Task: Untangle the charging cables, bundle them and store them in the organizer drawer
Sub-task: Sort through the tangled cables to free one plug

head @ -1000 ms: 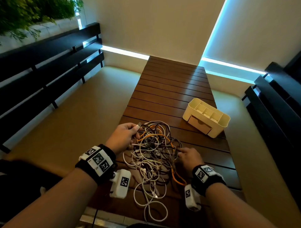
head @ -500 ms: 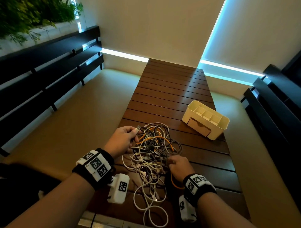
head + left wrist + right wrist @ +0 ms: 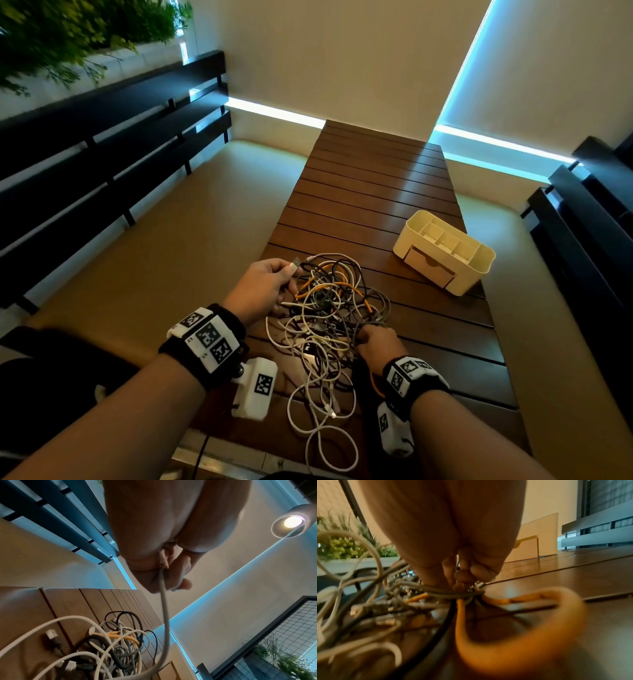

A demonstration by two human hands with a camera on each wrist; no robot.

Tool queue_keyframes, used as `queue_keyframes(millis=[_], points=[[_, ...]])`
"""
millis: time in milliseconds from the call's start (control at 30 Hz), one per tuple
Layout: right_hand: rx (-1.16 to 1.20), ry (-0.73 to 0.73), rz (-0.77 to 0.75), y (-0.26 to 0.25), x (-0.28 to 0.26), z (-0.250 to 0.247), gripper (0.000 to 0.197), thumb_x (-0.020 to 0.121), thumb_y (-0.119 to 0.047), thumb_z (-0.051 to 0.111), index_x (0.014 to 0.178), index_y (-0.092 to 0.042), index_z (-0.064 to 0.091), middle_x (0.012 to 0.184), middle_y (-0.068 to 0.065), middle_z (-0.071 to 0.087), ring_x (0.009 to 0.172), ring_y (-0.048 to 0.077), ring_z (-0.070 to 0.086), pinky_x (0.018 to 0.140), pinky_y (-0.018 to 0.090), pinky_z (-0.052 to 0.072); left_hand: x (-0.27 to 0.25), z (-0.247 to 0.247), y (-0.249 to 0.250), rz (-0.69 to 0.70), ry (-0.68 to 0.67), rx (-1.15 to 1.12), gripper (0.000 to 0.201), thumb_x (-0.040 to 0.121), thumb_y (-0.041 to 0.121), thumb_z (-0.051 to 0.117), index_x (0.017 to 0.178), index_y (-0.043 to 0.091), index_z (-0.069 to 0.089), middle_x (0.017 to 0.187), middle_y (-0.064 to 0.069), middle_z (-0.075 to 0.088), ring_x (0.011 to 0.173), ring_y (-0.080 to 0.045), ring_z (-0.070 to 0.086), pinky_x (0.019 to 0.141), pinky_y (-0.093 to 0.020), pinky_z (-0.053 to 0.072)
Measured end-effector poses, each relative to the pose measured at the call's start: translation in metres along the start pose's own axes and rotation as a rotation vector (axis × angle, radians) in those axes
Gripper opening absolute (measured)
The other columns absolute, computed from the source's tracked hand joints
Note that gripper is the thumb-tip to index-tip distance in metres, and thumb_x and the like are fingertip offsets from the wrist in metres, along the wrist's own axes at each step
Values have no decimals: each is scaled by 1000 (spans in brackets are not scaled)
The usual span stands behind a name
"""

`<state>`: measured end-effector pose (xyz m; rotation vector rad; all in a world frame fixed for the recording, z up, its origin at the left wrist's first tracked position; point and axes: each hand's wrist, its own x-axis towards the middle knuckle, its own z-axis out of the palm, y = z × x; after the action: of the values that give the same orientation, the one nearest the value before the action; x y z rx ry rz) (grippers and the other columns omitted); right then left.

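Left hand (image 3: 263, 291) pinches the plug end of a pale cable (image 3: 164, 615), lifted just above the far-left edge of the cable tangle (image 3: 329, 318). The plug points away from the person. The cable's long axis runs from the left fingers down and right into the pile.

Right hand (image 3: 375, 344) is clenched on a few grey strands (image 3: 453, 593) at the near-right edge of the tangle, low on the slatted table (image 3: 376, 178); an orange cable (image 3: 513, 635) loops under it.

The tangle sits between both hands, touching both, still fully knotted.

Organizer (image 3: 445, 250) lies beyond and right of the right hand, well apart, nearer that hand. Its drawer (image 3: 430, 270) is closed, front facing the person and slightly left.

Likely next: draw the hands apart to free the pale cable.
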<state>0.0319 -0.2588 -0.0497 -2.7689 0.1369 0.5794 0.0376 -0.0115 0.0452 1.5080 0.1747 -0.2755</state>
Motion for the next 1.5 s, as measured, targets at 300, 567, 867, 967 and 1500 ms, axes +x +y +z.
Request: queue_keyframes(millis=[300,567,867,967,1500], points=[[489,76,-40,-10,-16,-67,10,89,-20,71,89,-19,60,90,3,67,78,16,64,66,29,54,2,9,2,-15,-17,-16,24,106,19,46,104,5,65,64,0,56,43,-9,33,38,-21,29],[287,68,60,-22,-36,-99,19,83,-27,79,90,-16,65,92,3,69,83,15,63,65,28,48,6,29,6,-3,-7,-68,17,106,18,43,109,5,54,66,-3,58,43,-9,36,37,-21,30],[655,392,-6,-19,-40,-97,15,92,-31,68,87,-17,63,84,3,68,82,21,65,71,35,51,4,33,5,21,60,-133,19,107,17,41,102,8,57,71,-7,59,49,-9,37,39,-19,35],[789,368,-119,-26,-45,-89,17,96,-29,62,88,-15,62,79,3,72,74,18,67,68,33,54,1,38,5,22,42,-136,22,107,17,41,106,5,59,75,-7,67,50,-9,41,43,-20,39],[749,234,-488,-47,-77,-70,17,91,-22,69,77,-31,65,69,-3,62,63,9,56,62,25,48,-16,70,20,17,-92,-461,25,107,17,41,117,1,56,104,-13,75,89,-20,73,73,-35,62]])
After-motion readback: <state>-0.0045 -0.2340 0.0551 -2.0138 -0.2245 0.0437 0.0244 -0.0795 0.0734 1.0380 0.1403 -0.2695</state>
